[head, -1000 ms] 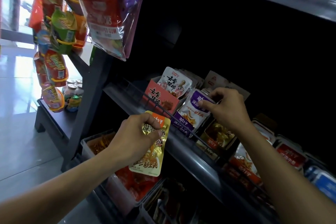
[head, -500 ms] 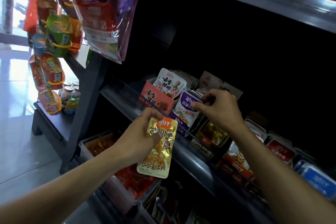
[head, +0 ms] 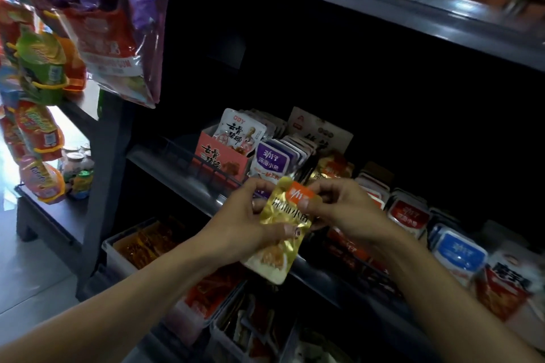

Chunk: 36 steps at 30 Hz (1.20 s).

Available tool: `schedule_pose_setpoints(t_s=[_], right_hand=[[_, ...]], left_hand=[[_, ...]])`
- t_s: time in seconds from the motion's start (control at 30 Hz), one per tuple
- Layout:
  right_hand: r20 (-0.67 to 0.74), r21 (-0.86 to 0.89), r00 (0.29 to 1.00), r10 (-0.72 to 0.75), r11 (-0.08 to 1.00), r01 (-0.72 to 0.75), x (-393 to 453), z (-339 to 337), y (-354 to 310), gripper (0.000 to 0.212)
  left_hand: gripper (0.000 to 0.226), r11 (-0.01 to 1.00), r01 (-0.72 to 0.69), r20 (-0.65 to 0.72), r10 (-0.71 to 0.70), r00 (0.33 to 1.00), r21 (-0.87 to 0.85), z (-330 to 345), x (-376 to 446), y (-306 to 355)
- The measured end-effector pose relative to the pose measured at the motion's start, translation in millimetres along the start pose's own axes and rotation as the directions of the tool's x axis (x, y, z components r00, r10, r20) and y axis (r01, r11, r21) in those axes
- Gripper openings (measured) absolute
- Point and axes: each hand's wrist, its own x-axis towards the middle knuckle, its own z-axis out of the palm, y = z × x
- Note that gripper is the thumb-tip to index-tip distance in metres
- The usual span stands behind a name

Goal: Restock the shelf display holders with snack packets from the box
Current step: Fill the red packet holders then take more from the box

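Gold packet (head: 278,233) held upright between both hands in front of the middle shelf (head: 182,177), orange tab uppermost. Left hand (head: 244,224) clamped on the packet's left edge and middle, thumb across the face; right hand (head: 342,209) pinching the top right corner at the tab. Two-handed hold probably to square and steady the thin foil pouch before slotting, since such a pouch bends readily under a one-sided grip.

Behind the hands, holders set side by side along the shelf, packets standing on edge and facing out so the labels read from the aisle: red holder (head: 221,159) with white packets, then purple packets (head: 271,160), then a gold row (head: 330,169) partly hidden by the fingers, then red-labelled (head: 408,214) and blue-labelled (head: 460,253) rows further right. Gold row just beyond the held packet, hence the likely destination. Wire rail (head: 206,169) along the shelf front, presumably to keep the holders from sliding off.

Below, bins (head: 118,247) of orange and red packets. At left, hanging bags (head: 115,38) clipped on strips. Supply box not in view.
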Motion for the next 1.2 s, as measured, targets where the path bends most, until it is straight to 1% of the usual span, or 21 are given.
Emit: schedule_pose_setpoints(t_s=[0.07,0.13,0.17,0.23,0.3,0.4,0.47,0.6,0.63,0.67,0.7,0.73,0.77,0.8,0.83,0.87,0.93,1.0,1.07,1.13,1.2], right_hand=[[-0.106,0.116,0.992,0.064,0.992,-0.052,-2,-10,5,0.004],[-0.150,0.198,0.981,0.122,0.976,-0.091,-5,-21,9,0.003],[-0.153,0.228,0.978,0.144,0.968,-0.107,-7,-25,11,0.004],[-0.133,0.285,0.976,0.174,0.949,-0.131,-9,-30,15,0.003],[-0.118,0.325,0.974,0.195,0.934,-0.147,-10,-35,18,0.004],[-0.153,0.347,0.968,0.201,0.928,-0.138,-10,-47,20,0.007],[-0.170,0.318,0.969,0.176,0.941,-0.115,-10,-58,19,0.006],[-0.179,0.165,0.980,0.086,0.985,-0.056,-9,-73,17,0.006],[-0.215,0.124,0.975,0.054,0.992,-0.027,-8,-77,16,0.004],[-0.272,0.080,0.962,0.014,0.997,0.008,-5,-82,15,0.004],[-0.340,0.040,0.940,-0.029,0.998,0.045,-1,-87,13,0.005],[-0.408,0.007,0.910,-0.068,0.997,0.077,3,-92,11,0.007],[-0.463,-0.018,0.881,-0.096,0.995,0.100,7,-96,10,0.009],[-0.499,-0.051,0.858,-0.120,0.993,0.109,12,-99,10,0.010],[-0.511,-0.098,0.848,-0.143,0.989,0.107,17,-99,10,0.011],[-0.503,-0.153,0.848,-0.168,0.983,0.104,23,-98,11,0.011],[-0.463,-0.269,0.858,-0.220,0.958,0.100,34,-92,15,0.012],[-0.431,-0.363,0.866,-0.253,0.927,0.090,46,-84,20,0.015],[-0.410,-0.392,0.877,-0.251,0.916,0.079,56,-78,20,0.020],[-0.395,-0.390,0.886,-0.242,0.917,0.077,65,-74,20,0.024],[-0.387,-0.389,0.891,-0.237,0.918,0.075,72,-74,21,0.017]], left_hand=[[0.054,0.997,0.010,0.034,-0.013,0.999,0.079,4,-1,-2],[0.048,0.989,0.001,0.050,-0.009,0.999,0.150,7,-1,-6],[0.042,0.988,-0.001,0.052,-0.007,0.999,0.154,8,-1,-8],[0.033,0.993,0.004,0.071,-0.013,0.997,0.114,11,3,-10],[0.031,0.998,0.004,0.126,-0.011,0.992,0.060,17,8,-7],[0.024,1.000,-0.008,0.171,0.003,0.985,0.026,25,16,-5],[0.016,1.000,-0.012,0.171,0.008,0.985,0.028,29,21,-5],[0.010,0.998,-0.013,0.182,0.002,0.983,0.058,34,26,-1],[0.008,0.998,-0.007,0.172,-0.005,0.985,0.070,36,27,0],[0.008,0.993,-0.009,0.141,-0.007,0.990,0.117,36,29,-1],[0.009,0.974,-0.030,0.089,0.011,0.996,0.225,37,32,-3],[0.010,0.924,-0.068,0.033,0.060,0.998,0.377,36,35,-8],[0.010,0.846,-0.107,-0.008,0.131,0.991,0.522,36,37,-12],[0.008,0.761,-0.144,-0.023,0.205,0.979,0.632,36,38,-16],[0.008,0.684,-0.181,-0.012,0.267,0.964,0.707,36,39,-17],[0.016,0.609,-0.210,0.015,0.310,0.951,0.765,38,39,-19],[0.033,0.463,-0.248,0.083,0.349,0.934,0.851,41,42,-22],[0.043,0.335,-0.273,0.144,0.363,0.920,0.902,42,45,-24],[0.049,0.265,-0.274,0.177,0.340,0.924,0.924,43,47,-25],[0.052,0.224,-0.272,0.198,0.304,0.932,0.936,42,49,-26],[0.051,0.197,-0.276,0.214,0.287,0.934,0.941,41,50,-27]])
